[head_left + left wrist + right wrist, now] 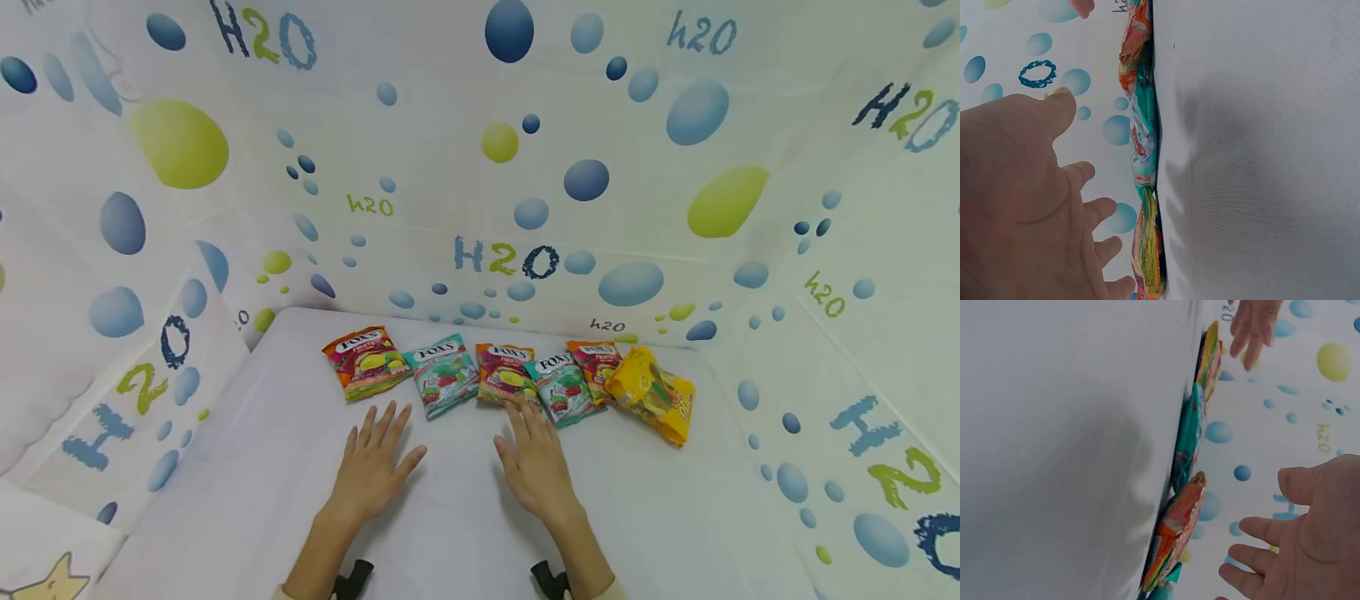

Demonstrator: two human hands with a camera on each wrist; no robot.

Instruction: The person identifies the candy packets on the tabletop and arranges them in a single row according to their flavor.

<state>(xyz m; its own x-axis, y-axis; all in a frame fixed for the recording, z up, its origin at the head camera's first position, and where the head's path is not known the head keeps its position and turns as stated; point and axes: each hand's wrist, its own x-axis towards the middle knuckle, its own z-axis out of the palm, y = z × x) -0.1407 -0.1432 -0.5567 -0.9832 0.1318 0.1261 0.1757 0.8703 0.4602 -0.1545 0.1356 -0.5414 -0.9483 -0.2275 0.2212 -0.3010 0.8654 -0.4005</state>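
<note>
My left hand [372, 468] hovers above the white table, palm down, its fingers spread and nothing in it. Nearest to its fingertips are a red Fox's Fruits candy bag [367, 360] and a teal Fox's candy bag [444, 375]. Also empty, my right hand [540, 471] is held over the table with fingers extended. In the head view its fingertips overlap the lower edge of a middle red Fox's bag [506, 367]; the right wrist view shows that hand [1316, 540] raised off the tabletop. Beside it lies a second teal Fox's bag [561, 385].
Another red Fox's bag [596, 362] lies partly under a crumpled yellow bag [654, 396] at the right end of the row. The bags line the back of the white-covered table [450, 517]. Behind and at both sides hang white sheets [442, 142] printed with "H2O" and drops.
</note>
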